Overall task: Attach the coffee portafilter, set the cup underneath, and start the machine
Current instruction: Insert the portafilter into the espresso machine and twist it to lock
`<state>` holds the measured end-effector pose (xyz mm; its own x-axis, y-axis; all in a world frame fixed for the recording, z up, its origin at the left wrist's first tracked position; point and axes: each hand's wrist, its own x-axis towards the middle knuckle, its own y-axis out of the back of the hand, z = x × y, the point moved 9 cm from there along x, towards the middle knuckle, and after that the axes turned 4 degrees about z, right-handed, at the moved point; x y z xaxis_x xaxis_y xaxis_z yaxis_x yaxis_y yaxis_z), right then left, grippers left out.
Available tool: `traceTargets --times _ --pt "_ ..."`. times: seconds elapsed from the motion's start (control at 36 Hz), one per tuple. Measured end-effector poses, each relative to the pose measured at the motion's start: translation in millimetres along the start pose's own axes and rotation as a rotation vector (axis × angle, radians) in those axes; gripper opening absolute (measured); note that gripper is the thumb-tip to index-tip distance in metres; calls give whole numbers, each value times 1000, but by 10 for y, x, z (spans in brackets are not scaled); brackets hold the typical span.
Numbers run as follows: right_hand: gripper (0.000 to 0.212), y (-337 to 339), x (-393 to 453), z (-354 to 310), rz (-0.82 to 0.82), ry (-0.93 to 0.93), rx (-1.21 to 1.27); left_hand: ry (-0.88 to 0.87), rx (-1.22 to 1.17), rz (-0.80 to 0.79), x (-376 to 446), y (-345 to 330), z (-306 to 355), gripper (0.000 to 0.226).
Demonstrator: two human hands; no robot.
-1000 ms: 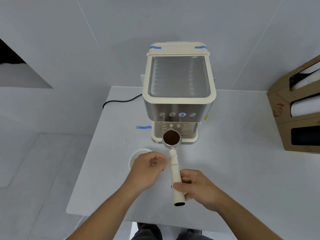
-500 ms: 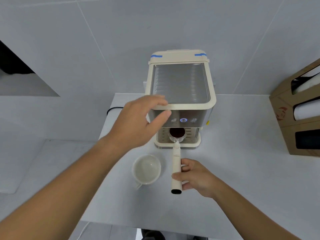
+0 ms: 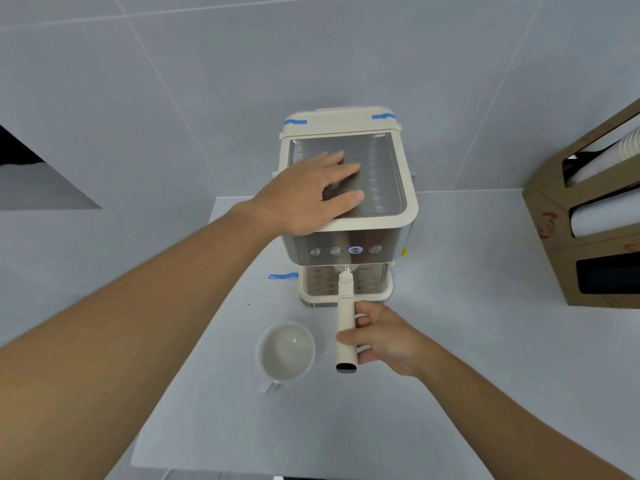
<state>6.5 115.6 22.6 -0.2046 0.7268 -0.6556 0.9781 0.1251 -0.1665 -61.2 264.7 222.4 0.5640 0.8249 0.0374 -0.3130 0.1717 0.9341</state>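
Observation:
A cream and steel coffee machine [image 3: 388, 188] stands at the back of the white table [image 3: 485, 341]. My left hand [image 3: 311, 195] lies flat on its metal top with fingers spread. My right hand [image 3: 384, 337] grips the cream handle of the portafilter [image 3: 345, 317]. The handle points toward me, and the portafilter's head is hidden under the machine's front. A white cup [image 3: 285, 351] stands on the table left of the handle, in front of the machine. One of the front buttons [image 3: 355, 250] glows blue.
A brown cardboard dispenser [image 3: 588, 230] with stacked paper cups stands at the right. Blue tape [image 3: 282, 276] marks the table left of the machine. The table's left edge drops to the floor. A tiled wall rises behind the machine.
My left hand rose from beside the cup to lie flat on the machine's top. My right hand pushed the portafilter forward, so its coffee-filled head went under the machine's front.

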Motion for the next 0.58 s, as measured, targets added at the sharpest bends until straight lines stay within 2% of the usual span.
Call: traceTargets --times 0.14,0.58 --pt "40 -9 27 -59 -2 14 3 -4 80 41 63 -57 -93 68" --pt "34 -33 145 -281 -10 89 85 3 53 83 82 -60 -135 69"
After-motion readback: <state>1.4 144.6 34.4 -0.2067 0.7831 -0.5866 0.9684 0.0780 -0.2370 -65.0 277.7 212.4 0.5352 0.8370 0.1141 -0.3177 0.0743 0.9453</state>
